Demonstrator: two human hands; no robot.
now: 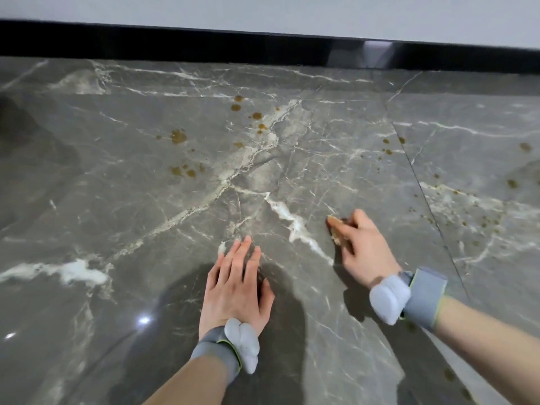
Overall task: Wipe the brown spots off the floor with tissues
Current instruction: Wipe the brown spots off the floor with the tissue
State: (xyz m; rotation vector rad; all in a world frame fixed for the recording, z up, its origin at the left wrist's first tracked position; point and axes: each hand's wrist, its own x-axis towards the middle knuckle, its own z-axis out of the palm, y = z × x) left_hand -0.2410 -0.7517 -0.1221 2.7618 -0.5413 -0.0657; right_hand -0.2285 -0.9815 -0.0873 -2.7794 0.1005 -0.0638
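Several brown spots [178,136] dot the grey marble floor [146,223] ahead of me, with another cluster of brown spots [257,116] further back and small specks [464,223] to the right. My right hand [361,248] grips a brown-stained tissue [335,228] and holds it down against the floor. My left hand [235,285] lies flat on the floor with straight fingers, holding nothing.
A black skirting board [204,45] runs along the far edge of the floor under a pale wall [263,10]. A tile joint [423,188] crosses the floor on the right. Grey bands with white pads sit on both wrists.
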